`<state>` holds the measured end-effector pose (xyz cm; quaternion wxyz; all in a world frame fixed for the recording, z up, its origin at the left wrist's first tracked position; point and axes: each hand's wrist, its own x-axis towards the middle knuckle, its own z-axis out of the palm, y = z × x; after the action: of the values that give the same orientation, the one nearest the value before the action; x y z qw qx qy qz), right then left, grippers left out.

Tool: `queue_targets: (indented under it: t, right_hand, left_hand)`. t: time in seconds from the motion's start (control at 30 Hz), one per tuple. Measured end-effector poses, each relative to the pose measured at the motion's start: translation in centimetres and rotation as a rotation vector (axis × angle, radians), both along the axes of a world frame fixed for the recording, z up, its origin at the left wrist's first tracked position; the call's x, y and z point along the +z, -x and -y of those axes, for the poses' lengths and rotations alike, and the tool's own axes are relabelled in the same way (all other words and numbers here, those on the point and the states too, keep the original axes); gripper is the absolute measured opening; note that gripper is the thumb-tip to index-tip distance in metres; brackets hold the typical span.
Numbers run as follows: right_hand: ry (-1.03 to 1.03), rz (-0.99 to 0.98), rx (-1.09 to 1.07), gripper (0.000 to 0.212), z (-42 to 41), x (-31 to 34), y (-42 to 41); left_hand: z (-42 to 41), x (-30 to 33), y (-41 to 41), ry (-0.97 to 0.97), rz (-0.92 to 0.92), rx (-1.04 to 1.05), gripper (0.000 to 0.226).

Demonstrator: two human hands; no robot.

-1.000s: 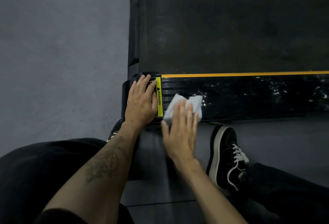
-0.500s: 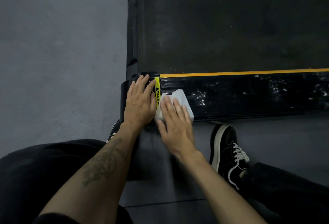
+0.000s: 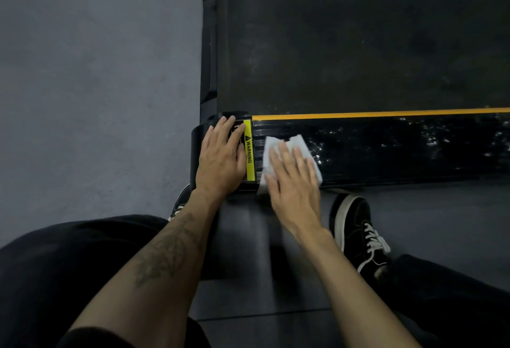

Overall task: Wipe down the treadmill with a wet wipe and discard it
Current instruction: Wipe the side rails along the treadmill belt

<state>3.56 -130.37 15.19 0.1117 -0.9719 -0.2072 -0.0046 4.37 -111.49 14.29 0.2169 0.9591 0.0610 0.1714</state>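
A grey floor [image 3: 91, 93] carries the black treadmill [image 3: 358, 38], whose glossy side rail [image 3: 400, 148] runs beside the belt. A black lace-up sneaker [image 3: 356, 229] stands on the floor just beside that rail.

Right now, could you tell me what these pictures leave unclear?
Head view only:
- Wet wipe: mostly covered by the right hand.
- Warning label: left part hidden under the left hand.
- Treadmill: cut off at top and right edges.
- Left shoe: mostly behind the left forearm.

Bare forearms, a tattoo [image 3: 168, 253] on the left one, black trousers [image 3: 69, 264], black white-laced sneakers [image 3: 358, 231].
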Motion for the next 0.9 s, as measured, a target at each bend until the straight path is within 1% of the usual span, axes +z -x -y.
queue_targets:
  t: [0.07, 0.1, 0.13, 0.2, 0.27, 0.3, 0.33, 0.43, 0.47, 0.5, 0.57, 0.63, 0.67, 0.7, 0.73, 0.83, 0.87, 0.9]
  right_hand:
    - [-0.004, -0.012, -0.155, 0.060, -0.7, 0.2, 0.5]
    - [-0.003, -0.017, -0.186, 0.061, -1.7, 0.3, 0.8]
    - [0.005, -0.012, -0.162, 0.061, -2.7, 0.3, 1.2]
    - [0.029, 0.009, 0.001, 0.059, -3.5, 0.2, 1.2]
    - [0.043, 0.012, 0.146, 0.057, -2.0, 0.3, 0.2]
    - [0.046, 0.013, 0.166, 0.056, -0.8, 0.3, -0.4]
    - [0.042, 0.004, 0.135, 0.056, 0.2, 0.2, -0.9]
    - [-0.004, -0.009, -0.109, 0.059, 0.0, 0.3, -0.8]
    - [-0.009, -0.008, -0.154, 0.060, -1.3, 0.4, -0.4]
    - [-0.009, -0.003, -0.148, 0.060, -2.6, 0.5, 0.1]
    - [0.011, 0.028, -0.007, 0.057, -4.1, 0.4, 0.2]
    - [0.055, 0.025, 0.144, 0.055, -3.3, 0.5, -0.8]
    - [0.069, 0.024, 0.182, 0.055, -2.4, 0.5, -1.4]
    - [0.073, 0.018, 0.177, 0.056, -1.5, 0.4, -1.8]
    - [0.061, 0.003, 0.121, 0.057, -0.8, 0.3, -1.8]
    - [0.005, -0.005, -0.145, 0.058, -2.2, 0.6, -0.8]
    - [0.001, -0.001, -0.159, 0.059, -3.4, 0.6, -0.3]
    - [0.007, -0.002, -0.114, 0.059, -4.4, 0.6, 0.0]
  left_hand:
    - [0.0, 0.0, 0.0, 0.002, -0.008, 0.003, 0.049]
    - [0.0, 0.0, 0.0, 0.001, -0.002, 0.008, 0.049]
    - [0.0, -0.1, 0.0, 0.002, 0.005, 0.012, 0.048]
    - [0.0, -0.2, 0.0, 0.003, 0.003, 0.008, 0.048]
    - [0.0, -0.2, 0.0, 0.001, -0.003, 0.002, 0.048]
    - [-0.1, -0.2, 0.0, -0.001, -0.001, 0.003, 0.048]
    - [-0.1, -0.1, -0.1, -0.001, -0.001, 0.003, 0.048]
    - [-0.1, 0.0, -0.1, -0.001, -0.013, 0.004, 0.049]
    - [-0.1, -0.1, -0.1, -0.005, -0.011, 0.005, 0.049]
    - [0.0, -0.1, -0.1, -0.007, -0.003, 0.009, 0.049]
    - [0.0, -0.3, -0.1, -0.007, 0.009, 0.015, 0.047]
    - [0.0, -0.3, -0.1, 0.000, 0.008, 0.011, 0.047]
    - [0.0, -0.3, -0.1, 0.000, 0.014, 0.015, 0.047]
    - [0.0, -0.3, -0.2, -0.003, 0.022, 0.017, 0.047]
    - [0.1, -0.3, -0.1, -0.005, 0.024, 0.018, 0.048]
    - [0.1, -0.2, -0.1, -0.009, 0.019, 0.019, 0.048]
    - [0.1, -0.2, -0.1, -0.009, 0.021, 0.020, 0.048]
    - [0.1, -0.2, -0.1, -0.010, 0.021, 0.020, 0.048]
